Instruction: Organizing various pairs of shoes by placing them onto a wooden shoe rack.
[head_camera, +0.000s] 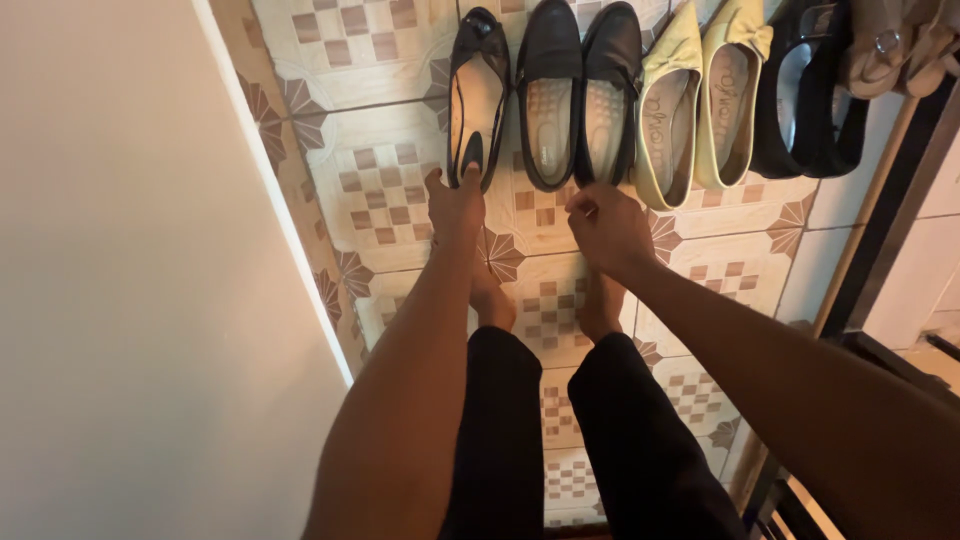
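My left hand (455, 205) rests on the heel of the black ballet flat (477, 95), fingertips pressed against its back edge, the fingers close together but not wrapped around anything; it is a touch, not a clamp. That flat is my landmark: it lies alone at the left end of a row of shoes, toe pointing away from me, its pale insole facing up.

Just to the right of the flat lies a pair of black loafers (580, 90), side by side and touching. My right hand (605, 225) sits at the heel of the nearer-right loafer, curled nearly into a fist, thumb against the fingers; whether it pinches the heel edge or only nudges it I cannot tell, since the knuckles hide the contact.

Further right of the flat come a pair of pale yellow flats with bows (700, 100), then a pair of glossy black shoes (800, 90), and at the far end tan buckled sandals (895, 45). All heels sit roughly along one line toward me, which fits pushing from the heel.

Below the flat, toward me, my bare feet (545, 300) stand on the patterned floor tiles (380, 180). Left of the flat a plain cream wall (120, 270) runs along the tiles.
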